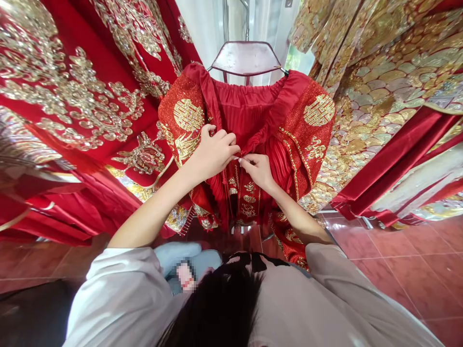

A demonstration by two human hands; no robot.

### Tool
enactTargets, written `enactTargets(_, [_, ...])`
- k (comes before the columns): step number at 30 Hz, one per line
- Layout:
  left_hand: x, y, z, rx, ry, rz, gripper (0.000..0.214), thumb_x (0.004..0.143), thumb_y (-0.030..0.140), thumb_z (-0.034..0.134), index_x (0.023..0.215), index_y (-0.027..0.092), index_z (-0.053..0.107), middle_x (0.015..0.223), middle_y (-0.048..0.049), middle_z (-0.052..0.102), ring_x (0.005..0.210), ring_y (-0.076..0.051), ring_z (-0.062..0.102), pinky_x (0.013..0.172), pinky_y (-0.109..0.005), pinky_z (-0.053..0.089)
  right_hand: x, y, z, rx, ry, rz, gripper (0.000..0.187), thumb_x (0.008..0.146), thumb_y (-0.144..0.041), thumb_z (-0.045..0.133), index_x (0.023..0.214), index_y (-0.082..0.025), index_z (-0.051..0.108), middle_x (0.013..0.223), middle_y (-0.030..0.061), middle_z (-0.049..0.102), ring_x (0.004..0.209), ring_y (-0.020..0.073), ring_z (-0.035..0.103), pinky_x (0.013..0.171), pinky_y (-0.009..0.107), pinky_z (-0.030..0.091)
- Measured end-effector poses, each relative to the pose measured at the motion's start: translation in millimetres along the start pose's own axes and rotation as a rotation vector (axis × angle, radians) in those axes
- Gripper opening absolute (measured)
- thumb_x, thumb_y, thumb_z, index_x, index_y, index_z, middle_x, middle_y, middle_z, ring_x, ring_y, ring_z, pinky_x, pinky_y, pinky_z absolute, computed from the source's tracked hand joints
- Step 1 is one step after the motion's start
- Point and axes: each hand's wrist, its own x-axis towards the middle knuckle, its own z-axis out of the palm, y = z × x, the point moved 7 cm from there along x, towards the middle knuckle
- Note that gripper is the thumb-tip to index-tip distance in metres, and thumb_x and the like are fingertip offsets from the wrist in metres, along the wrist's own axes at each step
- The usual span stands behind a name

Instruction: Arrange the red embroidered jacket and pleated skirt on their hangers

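Red embroidered garment hanging from a hanger, front edges gathered at centre. Left hand curled, grip pinching a fold of red cloth; right hand just beside, fingertips pressed on the same seam, touching. Gold-patterned robes right, red ones left, tiled floor beneath.
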Motion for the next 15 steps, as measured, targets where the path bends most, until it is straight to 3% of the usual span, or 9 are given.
enactTargets(3, [-3.6, -5.6, -13.6, -0.012, 0.035, -0.040, 0.022, 0.091, 0.024, 0.048, 0.090, 0.025, 0.069, 0.087, -0.0057, 0.058, 0.093, -0.024, 0.051, 0.095, -0.055, 0.028, -17.6, 23.7, 18.7, 0.001, -0.163, 0.091, 0.035, 0.084, -0.035, 0.042, 0.056, -0.015, 0.050, 0.052, -0.0017, 0.042, 0.051, 0.0092, 0.036, 0.054, 0.022, 0.030])
enactTargets(6, [-10.4, -13.7, -25.6, -0.011, 0.082, -0.100, 0.024, 0.092, 0.030, 0.046, 0.089, 0.027, 0.069, 0.088, -0.0062, 0.058, 0.093, -0.025, 0.052, 0.092, -0.055, 0.029, -52.8, 59.1, 39.2, -0.254, -0.362, 0.202, 0.037, 0.088, -0.031, 0.037, 0.059, -0.015, 0.053, 0.056, 0.0005, 0.048, 0.057, 0.0106, 0.041, 0.059, 0.021, 0.034])
enactTargets(9, [-16.1, -13.2, -28.2, -0.039, 0.068, -0.067, 0.023, 0.092, 0.032, 0.046, 0.089, 0.027, 0.068, 0.087, -0.0056, 0.059, 0.093, -0.026, 0.053, 0.091, -0.053, 0.031, -80.8, 74.7, 39.4, -0.376, -0.477, 0.239, 0.034, 0.088, -0.025, 0.039, 0.063, -0.014, 0.058, 0.061, 0.0025, 0.056, 0.060, 0.0121, 0.047, 0.063, 0.022, 0.036])
enactTargets(12, [-16.6, -10.6, -32.0, -0.110, 0.056, -0.030, 0.028, 0.093, 0.039, 0.041, 0.093, 0.025, 0.065, 0.093, -0.0060, 0.061, 0.096, -0.025, 0.054, 0.090, -0.047, 0.037, -79.9, 52.9, 7.2, -0.467, -0.476, 0.231, 0.028, 0.086, -0.023, 0.043, 0.069, -0.015, 0.064, 0.068, 0.0056, 0.063, 0.062, 0.0144, 0.053, 0.064, 0.025, 0.037])
enactTargets(13, [-15.1, -15.2, -36.1, -0.126, 0.095, -0.084, 0.032, 0.093, 0.043, 0.038, 0.098, 0.024, 0.063, 0.097, -0.0066, 0.061, 0.099, -0.025, 0.054, 0.089, -0.045, 0.039, -70.9, 37.7, -12.1, -0.524, -0.401, 0.214, 0.030, 0.088, -0.026, 0.042, 0.072, -0.015, 0.065, 0.070, 0.0068, 0.064, 0.061, 0.0152, 0.054, 0.064, 0.026, 0.038])
enactTargets(15, [-10.7, -33.2, -43.5, -0.126, 0.208, -0.278, 0.040, 0.093, 0.050, 0.032, 0.105, 0.022, 0.058, 0.101, -0.0080, 0.062, 0.105, -0.026, 0.054, 0.090, -0.043, 0.041, -43.3, -1.3, -60.4, -0.641, -0.079, 0.143, 0.040, 0.093, -0.037, 0.035, 0.079, -0.015, 0.065, 0.071, 0.0082, 0.063, 0.062, 0.0163, 0.056, 0.065, 0.028, 0.039])
